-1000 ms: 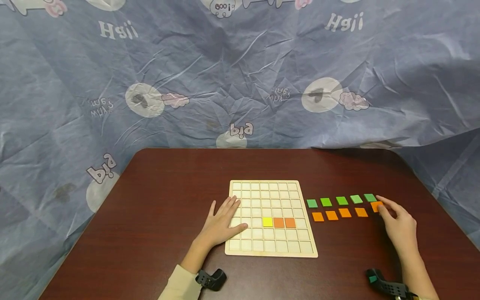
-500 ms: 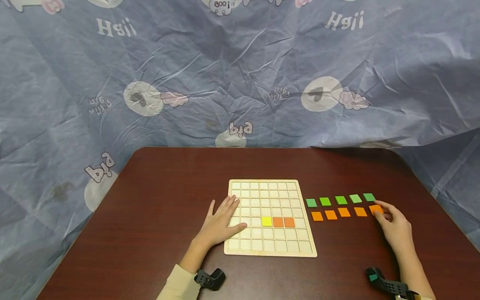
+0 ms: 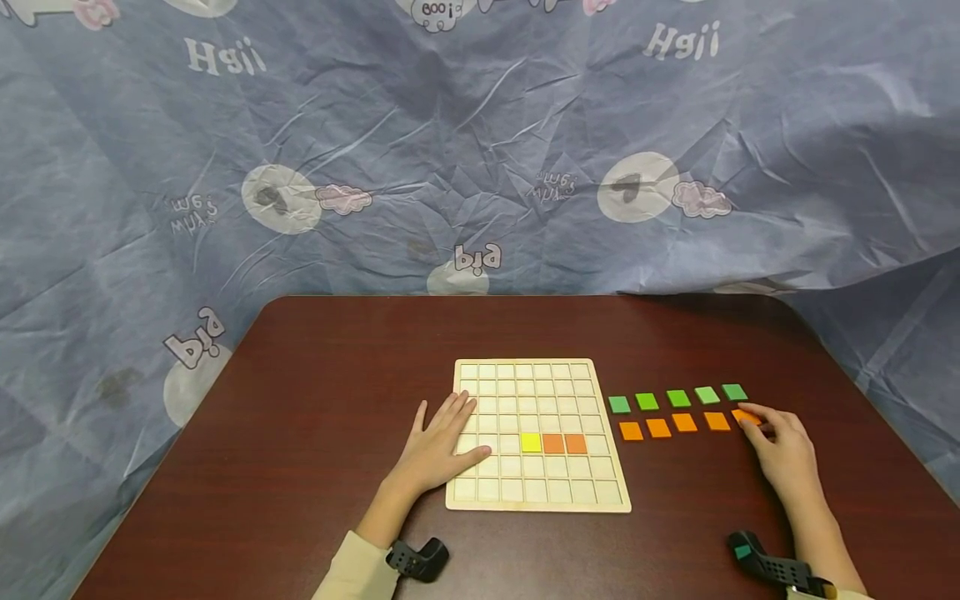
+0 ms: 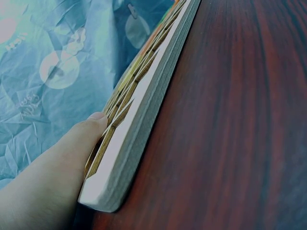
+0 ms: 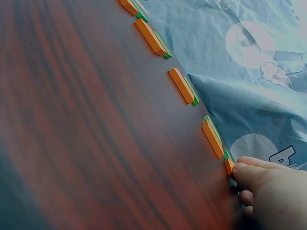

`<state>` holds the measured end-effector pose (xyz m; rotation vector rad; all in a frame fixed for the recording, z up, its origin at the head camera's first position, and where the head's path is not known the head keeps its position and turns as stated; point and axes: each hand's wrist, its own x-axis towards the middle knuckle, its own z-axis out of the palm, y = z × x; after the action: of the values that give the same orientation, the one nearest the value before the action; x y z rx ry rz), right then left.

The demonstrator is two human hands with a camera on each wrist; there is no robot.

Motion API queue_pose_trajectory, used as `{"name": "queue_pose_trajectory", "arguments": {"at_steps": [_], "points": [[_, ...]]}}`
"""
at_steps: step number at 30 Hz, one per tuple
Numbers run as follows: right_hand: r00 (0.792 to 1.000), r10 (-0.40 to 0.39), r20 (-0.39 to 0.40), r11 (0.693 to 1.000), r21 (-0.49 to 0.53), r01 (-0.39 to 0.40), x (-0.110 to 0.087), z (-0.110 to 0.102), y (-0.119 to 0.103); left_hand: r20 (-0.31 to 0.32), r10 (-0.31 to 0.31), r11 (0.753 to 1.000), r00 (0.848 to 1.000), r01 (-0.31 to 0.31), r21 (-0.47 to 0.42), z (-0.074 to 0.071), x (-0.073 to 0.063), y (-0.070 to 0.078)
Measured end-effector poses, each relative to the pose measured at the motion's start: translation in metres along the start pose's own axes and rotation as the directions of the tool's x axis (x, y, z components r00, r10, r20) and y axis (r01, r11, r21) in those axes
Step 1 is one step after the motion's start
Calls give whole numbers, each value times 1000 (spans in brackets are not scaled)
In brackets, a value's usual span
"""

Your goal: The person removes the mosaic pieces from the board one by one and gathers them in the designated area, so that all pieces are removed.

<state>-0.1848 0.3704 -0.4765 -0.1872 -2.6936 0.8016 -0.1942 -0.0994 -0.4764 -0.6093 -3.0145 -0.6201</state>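
Note:
My left hand (image 3: 435, 446) lies with fingers spread over the left edge of a pale wooden grid board (image 3: 540, 506); its thumb shows on the board's rim (image 4: 122, 158) in the left wrist view. A yellow tile (image 3: 531, 442) and two darker orange tiles (image 3: 553, 443) sit side by side in the board's cells. To the right of the board, my right hand (image 3: 786, 454) pinches an orange square tile (image 3: 744, 416) between thumb and index finger, at the right end of a row of orange tiles (image 3: 658, 428). In the right wrist view that tile (image 5: 230, 167) is mostly covered by the fingers.
Behind the orange row runs a row of green tiles (image 3: 678, 398). Everything rests on a dark red-brown wooden table (image 3: 330, 375). A blue-grey printed cloth (image 3: 420, 150) hangs behind its far edge. Each wrist wears a black strap device (image 3: 418, 560).
My right hand has shifted a little to the left, and the orange tile in its fingers has come down in line with its row. The left hand stays in place on the board.

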Motion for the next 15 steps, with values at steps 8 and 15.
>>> {"name": "queue_pose_trajectory", "arguments": {"at_steps": [8,15], "points": [[1000,-12,-25,1000,-4,12,0,1,0,8,-6,1000,1000,6,6,0,1,-1],[1000,-11,-11,1000,-1,11,-1,1,-1,4,1,1000,1000,-1,7,0,1,0]]}}
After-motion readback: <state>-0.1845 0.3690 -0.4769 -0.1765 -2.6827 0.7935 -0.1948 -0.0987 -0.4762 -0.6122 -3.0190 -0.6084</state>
